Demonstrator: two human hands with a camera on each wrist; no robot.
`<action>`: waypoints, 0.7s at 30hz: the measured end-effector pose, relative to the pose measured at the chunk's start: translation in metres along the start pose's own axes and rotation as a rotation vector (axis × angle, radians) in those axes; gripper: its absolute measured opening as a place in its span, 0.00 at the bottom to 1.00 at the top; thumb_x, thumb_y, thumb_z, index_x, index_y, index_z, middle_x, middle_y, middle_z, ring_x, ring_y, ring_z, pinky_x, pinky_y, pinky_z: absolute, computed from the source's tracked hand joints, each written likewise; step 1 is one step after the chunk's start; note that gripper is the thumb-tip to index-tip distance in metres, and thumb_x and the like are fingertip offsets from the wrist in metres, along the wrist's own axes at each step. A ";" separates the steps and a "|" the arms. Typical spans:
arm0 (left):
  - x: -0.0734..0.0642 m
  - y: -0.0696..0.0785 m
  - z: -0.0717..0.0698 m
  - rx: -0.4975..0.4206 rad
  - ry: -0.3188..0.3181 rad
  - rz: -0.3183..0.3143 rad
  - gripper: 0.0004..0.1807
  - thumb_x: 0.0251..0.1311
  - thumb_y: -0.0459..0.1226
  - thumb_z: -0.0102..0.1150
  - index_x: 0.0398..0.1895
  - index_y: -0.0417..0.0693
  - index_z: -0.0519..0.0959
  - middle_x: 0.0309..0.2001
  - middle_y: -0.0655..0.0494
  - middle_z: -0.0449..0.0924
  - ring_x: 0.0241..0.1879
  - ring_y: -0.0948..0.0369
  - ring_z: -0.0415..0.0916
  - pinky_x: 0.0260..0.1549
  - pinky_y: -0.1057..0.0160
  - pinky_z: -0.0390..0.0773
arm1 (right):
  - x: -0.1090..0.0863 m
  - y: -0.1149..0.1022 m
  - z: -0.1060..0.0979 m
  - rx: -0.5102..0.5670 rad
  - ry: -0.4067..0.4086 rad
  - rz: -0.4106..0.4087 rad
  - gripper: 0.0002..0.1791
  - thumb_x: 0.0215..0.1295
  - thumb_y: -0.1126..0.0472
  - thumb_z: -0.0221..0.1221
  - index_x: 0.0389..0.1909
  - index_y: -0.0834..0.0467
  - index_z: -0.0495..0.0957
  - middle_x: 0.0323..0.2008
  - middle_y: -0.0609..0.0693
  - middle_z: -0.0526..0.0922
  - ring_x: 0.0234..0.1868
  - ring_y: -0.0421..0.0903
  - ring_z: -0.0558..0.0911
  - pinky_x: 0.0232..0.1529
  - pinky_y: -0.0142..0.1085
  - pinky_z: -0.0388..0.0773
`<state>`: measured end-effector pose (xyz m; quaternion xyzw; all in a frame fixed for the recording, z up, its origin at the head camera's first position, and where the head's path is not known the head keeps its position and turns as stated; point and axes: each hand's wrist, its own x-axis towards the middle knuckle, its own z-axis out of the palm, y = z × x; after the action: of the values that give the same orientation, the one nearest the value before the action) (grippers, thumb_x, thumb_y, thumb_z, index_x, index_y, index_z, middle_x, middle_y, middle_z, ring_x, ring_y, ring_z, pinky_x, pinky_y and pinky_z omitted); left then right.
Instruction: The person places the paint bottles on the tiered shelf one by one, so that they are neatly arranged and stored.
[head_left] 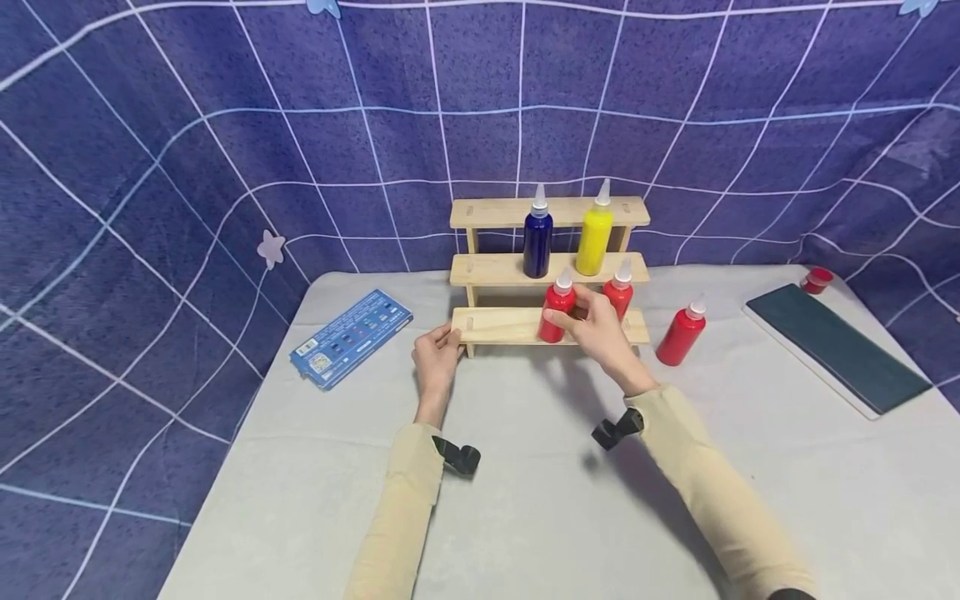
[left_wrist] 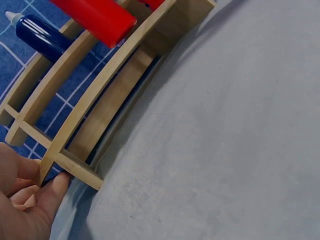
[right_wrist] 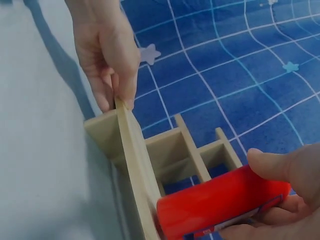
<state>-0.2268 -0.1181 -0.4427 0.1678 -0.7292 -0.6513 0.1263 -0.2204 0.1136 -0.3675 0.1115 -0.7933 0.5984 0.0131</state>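
My left hand (head_left: 437,360) pinches the left end of the lowest step of a three-tier wooden rack (head_left: 495,323); in the left wrist view the thumb and fingers (left_wrist: 54,196) close around that board end. With my right hand (head_left: 602,333) I grip a red squeeze bottle (head_left: 553,318) with a white nozzle, upright at the lowest step. The right wrist view shows the red bottle's base close against the front board, thumb (right_wrist: 270,164) on its side. A second red bottle (head_left: 618,293) stands on the same step, partly hidden by the right hand. Blue (head_left: 537,246) and yellow (head_left: 594,242) bottles stand on the middle step.
Another red bottle (head_left: 681,336) stands on the table right of the rack. A blue printed box (head_left: 351,338) lies at the left. At the right lie a dark flat rectangular pad (head_left: 838,348) and a small red-lidded jar (head_left: 817,280). A grid-patterned curtain (head_left: 480,92) hangs behind.
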 end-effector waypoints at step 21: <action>-0.002 0.001 0.001 -0.003 0.005 0.025 0.17 0.65 0.30 0.58 0.55 0.32 0.78 0.49 0.34 0.81 0.47 0.48 0.83 0.40 0.68 0.86 | 0.012 0.000 -0.002 -0.068 -0.046 0.011 0.33 0.64 0.67 0.61 0.68 0.69 0.61 0.63 0.66 0.72 0.64 0.60 0.72 0.71 0.49 0.67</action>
<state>-0.2258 -0.1164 -0.4414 0.1603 -0.7298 -0.6504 0.1366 -0.2327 0.1135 -0.3648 0.1206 -0.8139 0.5683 -0.0047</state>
